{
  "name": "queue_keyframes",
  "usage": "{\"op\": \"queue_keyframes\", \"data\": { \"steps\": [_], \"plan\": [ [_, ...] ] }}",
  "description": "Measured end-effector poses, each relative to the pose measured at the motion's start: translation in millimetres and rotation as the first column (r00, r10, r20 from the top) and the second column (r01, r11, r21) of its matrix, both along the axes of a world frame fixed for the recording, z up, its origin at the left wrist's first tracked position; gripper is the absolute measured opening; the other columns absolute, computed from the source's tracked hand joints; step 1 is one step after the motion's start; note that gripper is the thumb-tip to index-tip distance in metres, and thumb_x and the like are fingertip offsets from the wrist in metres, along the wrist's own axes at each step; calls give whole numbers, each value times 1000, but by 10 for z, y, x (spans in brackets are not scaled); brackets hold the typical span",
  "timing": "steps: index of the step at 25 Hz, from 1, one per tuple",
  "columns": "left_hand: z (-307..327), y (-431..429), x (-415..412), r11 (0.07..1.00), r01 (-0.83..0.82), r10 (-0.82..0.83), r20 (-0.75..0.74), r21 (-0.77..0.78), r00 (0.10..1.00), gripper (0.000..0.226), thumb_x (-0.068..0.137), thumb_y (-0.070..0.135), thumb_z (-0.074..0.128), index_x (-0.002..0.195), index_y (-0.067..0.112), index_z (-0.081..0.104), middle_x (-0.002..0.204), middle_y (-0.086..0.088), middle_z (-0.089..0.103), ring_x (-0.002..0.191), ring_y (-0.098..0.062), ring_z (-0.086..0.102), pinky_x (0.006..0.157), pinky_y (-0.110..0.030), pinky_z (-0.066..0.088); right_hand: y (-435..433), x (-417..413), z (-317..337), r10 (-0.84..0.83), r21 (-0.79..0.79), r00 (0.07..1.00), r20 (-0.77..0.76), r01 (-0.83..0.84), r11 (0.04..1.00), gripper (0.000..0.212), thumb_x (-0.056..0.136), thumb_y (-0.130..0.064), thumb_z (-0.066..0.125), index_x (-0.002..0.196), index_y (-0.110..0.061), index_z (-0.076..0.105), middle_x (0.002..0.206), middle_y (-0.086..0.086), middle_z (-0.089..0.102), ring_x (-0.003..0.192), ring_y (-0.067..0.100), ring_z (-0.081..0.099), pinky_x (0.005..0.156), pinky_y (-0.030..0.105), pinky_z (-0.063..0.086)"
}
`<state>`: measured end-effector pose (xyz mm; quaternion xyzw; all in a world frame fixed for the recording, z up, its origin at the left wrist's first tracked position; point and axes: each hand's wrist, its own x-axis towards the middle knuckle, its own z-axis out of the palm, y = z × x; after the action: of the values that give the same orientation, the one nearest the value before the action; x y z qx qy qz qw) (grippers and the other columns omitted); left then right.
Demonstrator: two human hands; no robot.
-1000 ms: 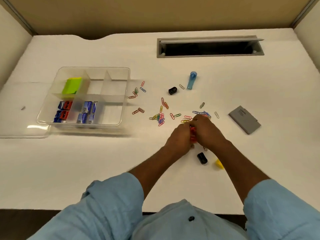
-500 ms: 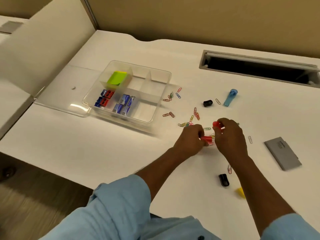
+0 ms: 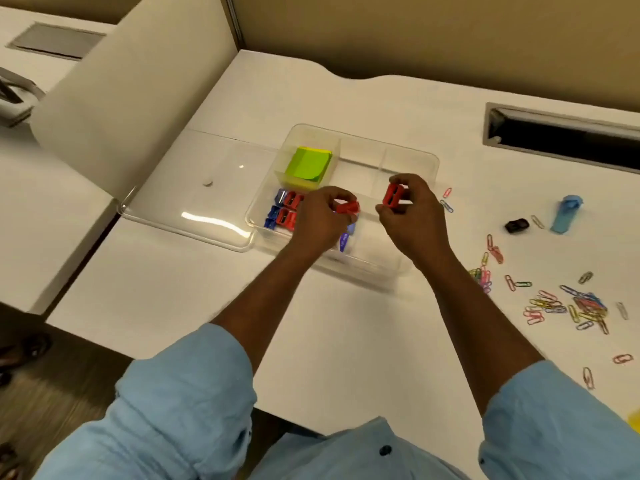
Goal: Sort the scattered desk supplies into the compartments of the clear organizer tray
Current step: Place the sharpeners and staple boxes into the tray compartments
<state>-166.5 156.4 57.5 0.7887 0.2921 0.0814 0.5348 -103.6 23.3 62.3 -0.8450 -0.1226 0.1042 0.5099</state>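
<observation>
At the left, the clear organizer tray point(image 3: 412, 157) already holds a green sticky-note pad point(image 3: 307, 165) in its far-left compartment and red and blue sharpeners point(image 3: 284, 213) in the near-left one. Your left hand point(image 3: 320, 220) hovers over that near-left area, fingers pinched on a red sharpener point(image 3: 347, 207); your right hand point(image 3: 410, 209) pinches a second red sharpener point(image 3: 393, 194) above the middle of the tray. You seem to be at the drop-off step: next, lower both into the sharpener compartment and release. Scattered paper clips point(image 3: 568, 306), a black sharpener point(image 3: 516, 225) and a blue one point(image 3: 568, 213) still wait on the desk point(image 3: 346, 323) to the right.
</observation>
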Motion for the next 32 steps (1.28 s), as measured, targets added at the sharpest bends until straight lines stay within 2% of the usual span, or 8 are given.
{"op": "queue_keyframes", "data": {
  "steps": [3, 8, 11, 13, 18, 21, 26, 32],
  "plan": [
    [18, 477, -107, 999, -39, 39, -30, -5, 999, 23, 69, -4, 74, 86, 11, 69, 74, -2, 66, 70, -20, 64, 71, -36, 58, 419, -77, -6, 83, -27, 996, 32, -82, 996, 37, 81, -5, 67, 113, -19, 54, 102, 0, 61, 74, 15, 65, 62, 6, 45],
    [-75, 1036, -234, 994, -108, 107, -31, -10, 994, 19, 72, 4, 75, 87, 13, 68, 87, -1, 67, 76, -26, 65, 78, -41, 57, 887, -148, -92, 200, -165, 976, 89, -183, 969, 42, 77, -15, 76, 117, -15, 62, 118, 8, 49, 96, 17, 59, 86, 20, 46],
    [-104, 1195, -261, 987, -142, 140, -39, -75, 989, 18, 81, 9, 70, 99, 5, 68, 79, 0, 65, 61, -16, 63, 69, -35, 60, 1054, -194, -157, 297, -277, 950, 92, -263, 924, 43, 82, -25, 72, 123, -17, 60, 116, 4, 52, 95, 13, 56, 82, 20, 41],
    [-123, 1249, -265, 971, -150, 147, -29, -184, 989, 24, 87, 12, 64, 110, 8, 66, 78, -1, 64, 54, -9, 63, 55, -24, 57, 1154, -220, -193, 257, -221, 963, 76, -235, 946, 35, 88, -24, 65, 122, -17, 61, 116, 5, 56, 91, 12, 59, 79, 16, 39],
    [-85, 1362, -290, 773, -137, 184, 12, -620, 983, 27, 97, 3, 41, 116, 7, 60, 84, -15, 63, 65, -19, 67, 58, -23, 56, 1190, -194, -163, 84, -63, 996, 39, -82, 995, 14, 90, -21, 62, 100, -17, 71, 80, -9, 67, 61, -10, 60, 54, -1, 39],
    [-71, 1398, -296, 696, -89, 172, 44, -713, 984, 26, 95, -2, 43, 115, 6, 57, 86, -17, 66, 67, -18, 71, 62, -24, 58, 1174, -219, -145, 36, -16, 999, 31, -35, 999, 13, 85, -14, 68, 97, -17, 71, 94, -4, 70, 75, -1, 66, 63, -1, 44],
    [-89, 1361, -357, 813, -26, 72, 56, -581, 996, 37, 85, -9, 57, 121, 1, 55, 84, -18, 65, 60, -16, 68, 64, -24, 57, 1126, -312, -161, 67, 15, 997, 23, -68, 998, 19, 78, -5, 73, 95, -12, 69, 100, 1, 70, 83, 7, 69, 69, 6, 50],
    [-135, 1339, -455, 946, -9, 18, 25, -323, 1000, 37, 83, -9, 60, 119, 0, 58, 75, -11, 63, 53, -11, 65, 64, -26, 58, 1144, -409, -223, 261, -242, 965, -3, -254, 936, 22, 72, -16, 81, 90, -16, 69, 86, 2, 70, 77, 15, 67, 74, 27, 56]
  ]
}}
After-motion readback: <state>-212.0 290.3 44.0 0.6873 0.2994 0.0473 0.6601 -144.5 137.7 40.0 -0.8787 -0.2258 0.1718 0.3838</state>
